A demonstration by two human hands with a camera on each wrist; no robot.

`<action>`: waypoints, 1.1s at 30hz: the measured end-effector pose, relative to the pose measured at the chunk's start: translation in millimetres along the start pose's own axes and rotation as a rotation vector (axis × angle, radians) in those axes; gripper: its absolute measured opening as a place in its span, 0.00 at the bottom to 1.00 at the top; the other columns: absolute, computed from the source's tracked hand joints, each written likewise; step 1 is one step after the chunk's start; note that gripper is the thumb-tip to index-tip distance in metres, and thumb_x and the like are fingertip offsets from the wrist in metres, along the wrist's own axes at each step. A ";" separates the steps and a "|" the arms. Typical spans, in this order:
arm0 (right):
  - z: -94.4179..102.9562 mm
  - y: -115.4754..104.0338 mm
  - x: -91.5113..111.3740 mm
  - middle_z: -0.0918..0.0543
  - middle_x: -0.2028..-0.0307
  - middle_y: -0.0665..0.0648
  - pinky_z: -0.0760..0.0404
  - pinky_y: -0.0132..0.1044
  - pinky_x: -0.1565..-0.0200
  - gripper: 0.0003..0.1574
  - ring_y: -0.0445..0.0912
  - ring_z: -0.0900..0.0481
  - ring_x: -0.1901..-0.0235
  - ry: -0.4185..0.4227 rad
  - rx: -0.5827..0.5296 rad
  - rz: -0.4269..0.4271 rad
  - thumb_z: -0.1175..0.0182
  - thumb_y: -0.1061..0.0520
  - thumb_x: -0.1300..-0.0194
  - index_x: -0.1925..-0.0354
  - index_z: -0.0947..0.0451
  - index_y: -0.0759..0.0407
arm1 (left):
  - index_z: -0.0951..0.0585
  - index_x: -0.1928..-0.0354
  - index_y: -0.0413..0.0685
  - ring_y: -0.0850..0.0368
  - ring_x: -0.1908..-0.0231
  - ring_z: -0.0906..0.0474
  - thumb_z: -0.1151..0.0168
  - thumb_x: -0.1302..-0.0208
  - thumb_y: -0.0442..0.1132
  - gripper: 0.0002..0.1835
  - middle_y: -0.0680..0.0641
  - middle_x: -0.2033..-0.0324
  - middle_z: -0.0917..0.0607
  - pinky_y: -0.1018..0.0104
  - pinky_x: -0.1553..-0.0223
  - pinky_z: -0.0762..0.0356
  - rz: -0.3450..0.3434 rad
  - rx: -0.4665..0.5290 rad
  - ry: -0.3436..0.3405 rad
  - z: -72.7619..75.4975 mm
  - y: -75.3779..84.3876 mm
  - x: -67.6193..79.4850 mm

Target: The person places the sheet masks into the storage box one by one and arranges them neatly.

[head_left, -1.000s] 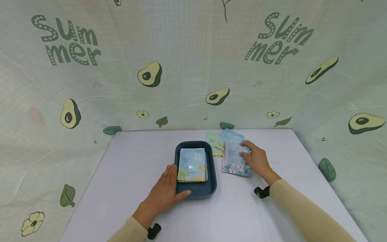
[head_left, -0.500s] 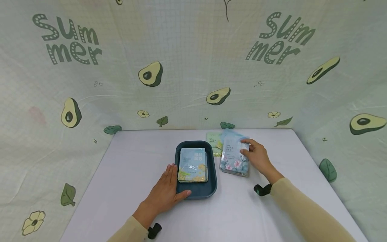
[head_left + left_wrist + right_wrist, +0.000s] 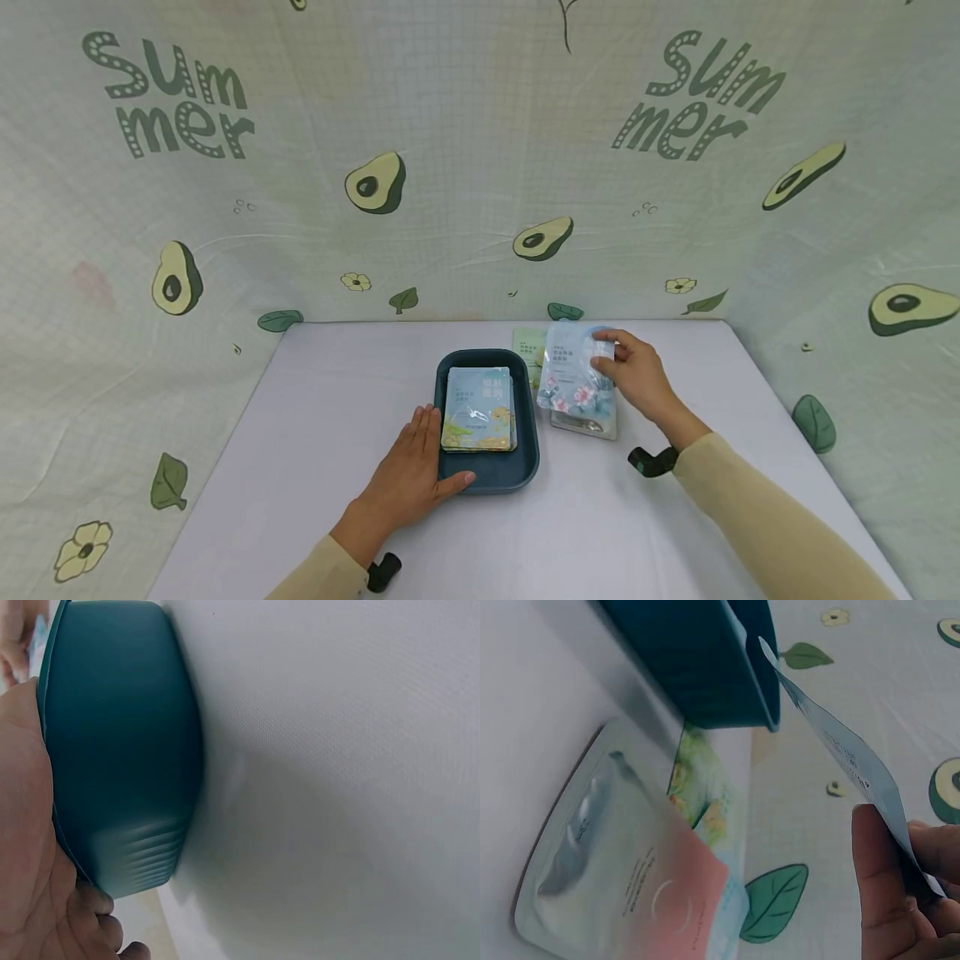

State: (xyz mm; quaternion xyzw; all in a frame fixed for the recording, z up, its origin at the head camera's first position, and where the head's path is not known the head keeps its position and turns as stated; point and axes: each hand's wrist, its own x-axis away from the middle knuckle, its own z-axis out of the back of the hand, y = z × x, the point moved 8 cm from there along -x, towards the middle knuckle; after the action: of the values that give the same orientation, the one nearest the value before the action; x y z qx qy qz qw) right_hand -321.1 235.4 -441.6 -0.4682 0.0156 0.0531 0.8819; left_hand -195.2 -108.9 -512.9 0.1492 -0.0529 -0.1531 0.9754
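My right hand (image 3: 647, 379) pinches a blue face mask sachet with pink flowers (image 3: 576, 367) by its right edge. In the right wrist view this sachet (image 3: 844, 746) is seen edge-on between thumb and fingers, raised over a silver-and-pink sachet (image 3: 630, 859) on the table. My left hand (image 3: 408, 467) rests along the left side of a dark blue tray (image 3: 487, 477), fingers straight and thumb over its near corner. Inside the tray lies a small stack of sachets, a blue one with yellow print (image 3: 474, 408) on top. The left wrist view shows the tray's outer wall (image 3: 124, 727) beside the palm.
Behind the held sachet, a green sachet (image 3: 527, 340) lies on the white tablecloth (image 3: 322, 400). A light blue one (image 3: 726, 922) shows beyond the silver-and-pink sachet. A printed cloth backdrop (image 3: 450, 267) rises at the table's far edge.
My right hand has lifted the flowered sachet off the pile and drawn it slightly left and up, uncovering the silver sachet beneath. The left hand and tray have stayed put.
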 end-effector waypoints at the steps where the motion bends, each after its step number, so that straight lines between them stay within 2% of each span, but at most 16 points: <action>1: -1.0 -3.8 0.1 0.28 0.74 0.54 0.29 0.32 0.75 0.27 0.42 0.30 0.76 -0.006 -0.019 0.005 0.35 0.61 0.26 0.32 0.24 0.59 | 0.51 0.17 0.32 0.38 0.16 0.58 0.51 0.30 0.78 0.62 0.34 0.17 0.50 0.42 0.20 0.45 0.000 -0.001 0.001 0.1 0.0 0.1; 8: -22.6 -26.9 2.1 0.24 0.73 0.54 0.24 0.31 0.73 0.28 0.44 0.25 0.73 -0.061 -0.115 0.015 0.35 0.63 0.27 0.32 0.24 0.61 | 0.51 0.17 0.32 0.38 0.16 0.57 0.51 0.30 0.79 0.62 0.34 0.17 0.50 0.42 0.19 0.46 0.002 -0.003 -0.003 -0.7 0.0 0.3; 14: -57.3 -42.6 3.4 0.34 0.79 0.49 0.30 0.31 0.76 0.26 0.43 0.33 0.79 -0.091 -0.151 0.027 0.32 0.64 0.30 0.35 0.21 0.60 | 0.51 0.17 0.32 0.38 0.16 0.58 0.52 0.30 0.79 0.62 0.34 0.17 0.50 0.42 0.19 0.46 0.002 -0.016 -0.005 -0.8 0.5 0.6; 17: -77.4 -49.0 3.8 0.39 0.80 0.49 0.36 0.32 0.77 0.25 0.43 0.37 0.81 -0.110 -0.136 0.013 0.32 0.62 0.30 0.36 0.19 0.57 | 0.51 0.17 0.32 0.38 0.16 0.58 0.51 0.30 0.78 0.61 0.34 0.17 0.49 0.42 0.19 0.46 0.000 -0.027 -0.004 1.5 1.7 1.1; 24: -119.8 -59.7 3.2 0.35 0.79 0.51 0.35 0.34 0.76 0.24 0.45 0.34 0.80 -0.133 -0.071 -0.015 0.30 0.61 0.31 0.38 0.17 0.53 | 0.49 0.17 0.33 0.38 0.16 0.57 0.51 0.30 0.78 0.61 0.33 0.17 0.48 0.41 0.19 0.47 0.002 -0.046 -0.004 5.2 3.7 1.3; 29: -140.4 -63.6 1.2 0.33 0.81 0.50 0.36 0.35 0.75 0.24 0.44 0.34 0.80 -0.144 -0.038 0.003 0.30 0.61 0.31 0.39 0.17 0.55 | 0.50 0.17 0.33 0.39 0.16 0.57 0.52 0.30 0.79 0.62 0.34 0.17 0.49 0.42 0.19 0.48 0.009 -0.059 -0.008 3.4 2.6 0.9; 33: -150.2 -65.3 -0.7 0.31 0.81 0.50 0.36 0.35 0.76 0.23 0.43 0.35 0.82 -0.152 0.006 0.048 0.30 0.61 0.31 0.39 0.17 0.54 | 0.50 0.17 0.33 0.38 0.16 0.57 0.51 0.30 0.79 0.61 0.34 0.17 0.48 0.41 0.19 0.48 0.007 -0.051 -0.002 3.4 2.5 0.8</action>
State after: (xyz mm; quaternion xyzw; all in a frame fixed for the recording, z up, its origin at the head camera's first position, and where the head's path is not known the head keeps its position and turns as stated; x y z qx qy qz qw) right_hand -311.4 74.8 -472.0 -0.4597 -0.0397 0.1096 0.8804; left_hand -194.2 -107.8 -508.8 0.1238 -0.0505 -0.1514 0.9794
